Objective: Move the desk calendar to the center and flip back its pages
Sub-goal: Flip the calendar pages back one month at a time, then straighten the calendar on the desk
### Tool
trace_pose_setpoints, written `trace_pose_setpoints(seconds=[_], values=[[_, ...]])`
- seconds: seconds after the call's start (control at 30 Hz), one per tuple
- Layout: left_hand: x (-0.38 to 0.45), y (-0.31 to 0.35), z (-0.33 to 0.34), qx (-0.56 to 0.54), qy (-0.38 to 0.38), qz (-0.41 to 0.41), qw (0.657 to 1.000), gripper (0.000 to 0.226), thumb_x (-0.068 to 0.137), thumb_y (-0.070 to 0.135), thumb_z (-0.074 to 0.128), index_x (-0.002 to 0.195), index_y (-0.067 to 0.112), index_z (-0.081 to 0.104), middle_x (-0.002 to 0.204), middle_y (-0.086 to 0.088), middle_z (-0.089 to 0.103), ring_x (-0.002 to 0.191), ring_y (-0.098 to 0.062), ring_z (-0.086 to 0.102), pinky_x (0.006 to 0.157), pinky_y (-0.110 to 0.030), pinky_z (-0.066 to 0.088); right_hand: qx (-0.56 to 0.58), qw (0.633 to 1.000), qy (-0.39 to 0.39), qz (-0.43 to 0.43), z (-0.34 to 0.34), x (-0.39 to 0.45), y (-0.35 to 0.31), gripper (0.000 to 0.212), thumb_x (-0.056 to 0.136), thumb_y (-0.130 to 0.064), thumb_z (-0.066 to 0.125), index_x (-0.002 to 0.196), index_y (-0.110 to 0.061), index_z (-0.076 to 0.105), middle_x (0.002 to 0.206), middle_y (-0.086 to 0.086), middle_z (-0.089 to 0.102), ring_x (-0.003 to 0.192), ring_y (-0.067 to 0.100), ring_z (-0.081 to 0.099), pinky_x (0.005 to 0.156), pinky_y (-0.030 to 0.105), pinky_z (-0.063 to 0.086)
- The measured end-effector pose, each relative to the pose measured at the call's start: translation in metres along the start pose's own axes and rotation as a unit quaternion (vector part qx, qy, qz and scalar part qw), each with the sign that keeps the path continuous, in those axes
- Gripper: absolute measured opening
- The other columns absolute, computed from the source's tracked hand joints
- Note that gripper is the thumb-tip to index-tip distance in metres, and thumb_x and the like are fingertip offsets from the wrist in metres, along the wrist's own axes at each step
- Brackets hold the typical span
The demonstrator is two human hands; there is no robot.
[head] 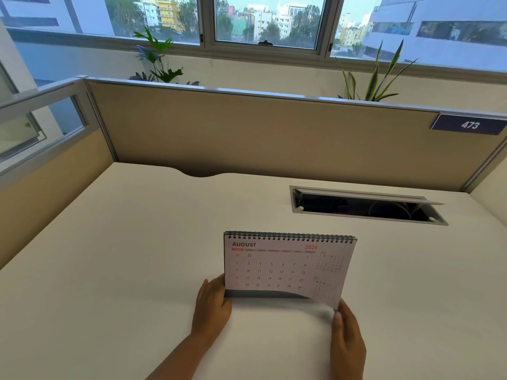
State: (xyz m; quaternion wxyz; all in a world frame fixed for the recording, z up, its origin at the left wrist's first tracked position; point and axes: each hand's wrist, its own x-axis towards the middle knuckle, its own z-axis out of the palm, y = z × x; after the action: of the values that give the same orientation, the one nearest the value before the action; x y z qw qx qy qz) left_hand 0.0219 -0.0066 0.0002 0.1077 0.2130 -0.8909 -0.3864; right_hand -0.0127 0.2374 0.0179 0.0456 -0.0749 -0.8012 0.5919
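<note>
Desk calendar (285,266) stands near the front middle of the white bench (123,256), showing August 2026. Right grip (346,335) pinches the page's lifted lower right corner; left grip (212,305) clasps the base's lower left corner. Beyond lies an open cable hatch (365,205).

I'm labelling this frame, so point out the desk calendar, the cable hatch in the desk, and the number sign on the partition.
desk calendar (274,266): head view, middle of the August page.
cable hatch (356,211): head view, dark opening under the raised lid.
number sign (469,125): head view, on the digits 473.
</note>
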Motion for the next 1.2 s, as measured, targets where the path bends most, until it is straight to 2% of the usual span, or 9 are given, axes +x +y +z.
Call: trace_pose_setpoints(seconds=[0.07, 0.17, 0.27, 0.33, 0.5, 0.6, 0.73, 1.0, 1.2], values=[[0.0, 0.003, -0.001, -0.006, 0.003, 0.01, 1.0, 0.054, 0.08, -0.009, 0.041, 0.127, 0.016, 0.045, 0.133, -0.005, 0.052, 0.127, -0.027, 0.037, 0.113, -0.032, 0.008, 0.123, 0.99, -0.041, 0.059, -0.012, 0.005, -0.004, 0.042, 0.092, -0.038, 0.036, 0.108, -0.009, 0.062, 0.095, 0.013, 0.074, 0.085, 0.022, 0.071, 0.075, 0.025, 0.055], [0.0, 0.0, 0.001, -0.032, 0.002, 0.018, 0.999, 0.039, 0.081, 0.002, 0.045, 0.117, 0.015, 0.053, 0.122, -0.007, 0.06, 0.118, -0.022, 0.043, 0.114, -0.04, 0.016, 0.348, 0.913, -0.201, 0.076, -0.024, 0.006, -0.032, 0.066, 0.089, -0.052, 0.033, 0.113, 0.005, 0.06, 0.116, 0.033, 0.053, 0.1, 0.04, 0.062, 0.083, 0.041, 0.055], [0.0, -0.012, 0.001, -0.065, -0.023, -0.061, 0.996, 0.023, 0.087, 0.01, 0.049, 0.107, -0.001, 0.052, 0.116, -0.024, 0.058, 0.112, -0.034, 0.048, 0.106, -0.047, 0.033, 0.42, 0.873, -0.227, 0.103, -0.026, 0.015, -0.066, 0.036, 0.074, -0.041, 0.061, 0.095, -0.012, 0.068, 0.095, 0.013, 0.073, 0.084, 0.039, 0.067, 0.067, 0.045, 0.058], [0.001, -0.014, 0.002, -0.034, -0.008, -0.066, 0.997, 0.019, 0.08, -0.005, 0.05, 0.099, -0.008, 0.051, 0.108, -0.029, 0.057, 0.104, -0.042, 0.051, 0.1, -0.054, 0.038, 0.444, 0.867, -0.22, 0.045, -0.025, 0.022, -0.093, 0.028, 0.084, -0.025, 0.044, 0.094, -0.017, 0.069, 0.09, 0.007, 0.074, 0.088, 0.034, 0.068, 0.069, 0.047, 0.058], [0.003, -0.001, 0.004, 0.006, -0.009, -0.016, 1.0, 0.047, 0.078, -0.01, 0.042, 0.118, 0.013, 0.047, 0.124, -0.01, 0.057, 0.121, -0.031, 0.044, 0.116, -0.045, 0.018, 0.091, 0.968, -0.15, -0.182, -0.008, 0.036, -0.152, 0.032, 0.096, -0.022, 0.036, 0.101, -0.036, 0.065, 0.082, -0.01, 0.073, 0.068, 0.005, 0.066, 0.06, 0.022, 0.054], [0.002, -0.002, 0.0, -0.001, -0.008, 0.0, 1.0, 0.054, 0.077, -0.009, 0.042, 0.126, 0.015, 0.045, 0.13, -0.006, 0.054, 0.124, -0.027, 0.042, 0.117, -0.038, 0.011, -0.097, 0.961, -0.088, -0.242, 0.002, 0.045, -0.15, 0.026, 0.093, -0.029, 0.042, 0.115, -0.038, 0.053, 0.097, -0.005, 0.066, 0.07, 0.006, 0.063, 0.046, 0.014, 0.046], [0.002, 0.0, -0.002, 0.009, -0.008, 0.033, 0.999, 0.057, 0.074, -0.012, 0.041, 0.125, 0.013, 0.046, 0.129, -0.005, 0.055, 0.116, -0.022, 0.048, 0.117, -0.036, 0.01, -0.229, 0.927, -0.042, -0.293, 0.006, 0.05, -0.134, 0.028, 0.091, -0.026, 0.047, 0.118, -0.029, 0.056, 0.122, -0.004, 0.061, 0.085, 0.006, 0.052, 0.054, 0.008, 0.037], [0.003, -0.001, -0.001, 0.008, -0.011, 0.026, 1.0, 0.055, 0.076, -0.011, 0.041, 0.124, 0.016, 0.046, 0.127, -0.003, 0.057, 0.116, -0.023, 0.049, 0.118, -0.037, 0.014, -0.089, 0.955, -0.007, -0.284, 0.01, 0.046, -0.105, 0.043, 0.09, -0.032, 0.044, 0.132, -0.029, 0.035, 0.126, -0.006, 0.046, 0.091, 0.011, 0.055, 0.056, 0.006, 0.045], [0.002, -0.001, 0.0, 0.004, -0.003, 0.021, 1.0, 0.055, 0.077, -0.011, 0.041, 0.125, 0.015, 0.045, 0.128, -0.004, 0.056, 0.118, -0.023, 0.046, 0.116, -0.034, 0.011, 0.031, 0.993, 0.023, -0.108, 0.013, 0.044, -0.051, 0.043, 0.093, -0.044, 0.024, 0.129, -0.025, 0.036, 0.122, 0.002, 0.048, 0.107, 0.021, 0.049, 0.077, 0.018, 0.039]])
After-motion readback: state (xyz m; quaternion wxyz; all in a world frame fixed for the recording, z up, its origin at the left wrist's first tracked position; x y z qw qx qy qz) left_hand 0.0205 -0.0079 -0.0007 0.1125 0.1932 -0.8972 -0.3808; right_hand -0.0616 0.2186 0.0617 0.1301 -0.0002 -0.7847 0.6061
